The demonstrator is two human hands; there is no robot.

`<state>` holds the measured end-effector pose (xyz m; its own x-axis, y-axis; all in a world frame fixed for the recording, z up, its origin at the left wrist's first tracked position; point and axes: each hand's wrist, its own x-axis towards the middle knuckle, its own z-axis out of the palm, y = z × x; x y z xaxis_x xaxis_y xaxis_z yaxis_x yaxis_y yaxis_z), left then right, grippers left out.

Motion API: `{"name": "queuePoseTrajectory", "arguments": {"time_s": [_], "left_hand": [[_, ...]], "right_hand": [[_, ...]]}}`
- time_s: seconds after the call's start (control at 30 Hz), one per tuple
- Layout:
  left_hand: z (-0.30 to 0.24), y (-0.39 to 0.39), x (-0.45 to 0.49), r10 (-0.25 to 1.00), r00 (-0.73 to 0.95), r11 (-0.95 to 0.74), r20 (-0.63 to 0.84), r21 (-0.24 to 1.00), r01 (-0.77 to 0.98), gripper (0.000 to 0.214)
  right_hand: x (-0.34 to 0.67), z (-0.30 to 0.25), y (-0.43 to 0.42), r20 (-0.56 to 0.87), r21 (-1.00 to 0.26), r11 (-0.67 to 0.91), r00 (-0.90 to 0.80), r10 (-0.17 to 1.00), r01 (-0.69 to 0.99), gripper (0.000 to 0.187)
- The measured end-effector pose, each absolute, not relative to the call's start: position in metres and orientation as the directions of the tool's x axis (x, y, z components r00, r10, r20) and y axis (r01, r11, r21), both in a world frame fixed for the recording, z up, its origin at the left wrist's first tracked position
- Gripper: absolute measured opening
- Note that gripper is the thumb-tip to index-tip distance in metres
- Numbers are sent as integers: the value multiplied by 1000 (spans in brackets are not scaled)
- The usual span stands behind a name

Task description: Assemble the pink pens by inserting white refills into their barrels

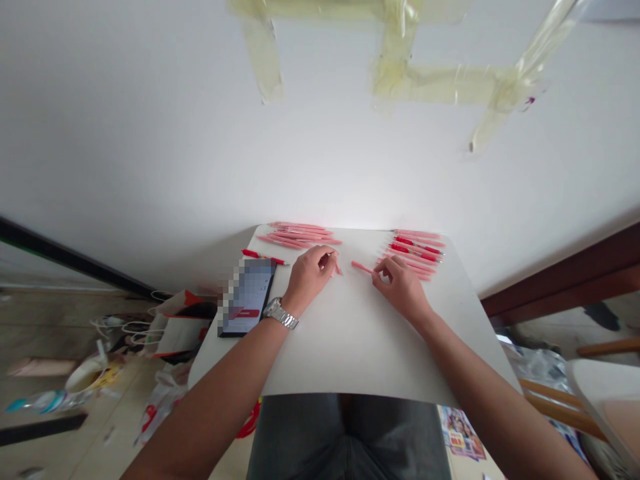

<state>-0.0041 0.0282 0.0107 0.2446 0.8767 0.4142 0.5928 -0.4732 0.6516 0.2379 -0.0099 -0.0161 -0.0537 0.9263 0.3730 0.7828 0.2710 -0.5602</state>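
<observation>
My left hand (313,272), with a metal watch (281,313) on the wrist, is closed around a thin pen part (338,267) near the middle of the white board (360,340). To its right, my right hand (400,285) pinches the end of a pink pen barrel (361,267), which points left toward the other hand. A pile of pink pen barrels (300,235) lies at the far left of the board. At the far right lies a row of red and pink pens (415,252).
A phone (247,297) rests on the board's left edge, with a single red pen (264,257) just beyond it. The board lies on my lap against a white wall. Bags and clutter (165,327) cover the floor at left; a chair (600,393) stands at right.
</observation>
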Motion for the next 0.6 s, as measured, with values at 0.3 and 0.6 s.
{"name": "queuePoseTrajectory", "arguments": {"time_s": [0.3,0.6], "left_hand": [[7,37,-19,862,187,-449,472,537,714,19],[26,36,-31,931,64,-201,359,359,912,23]], "right_hand": [[239,-18,-12,254,-526,182,-51,966,831,5],[241,-19,-12,240,-544,176,-49,969,820,9]]}}
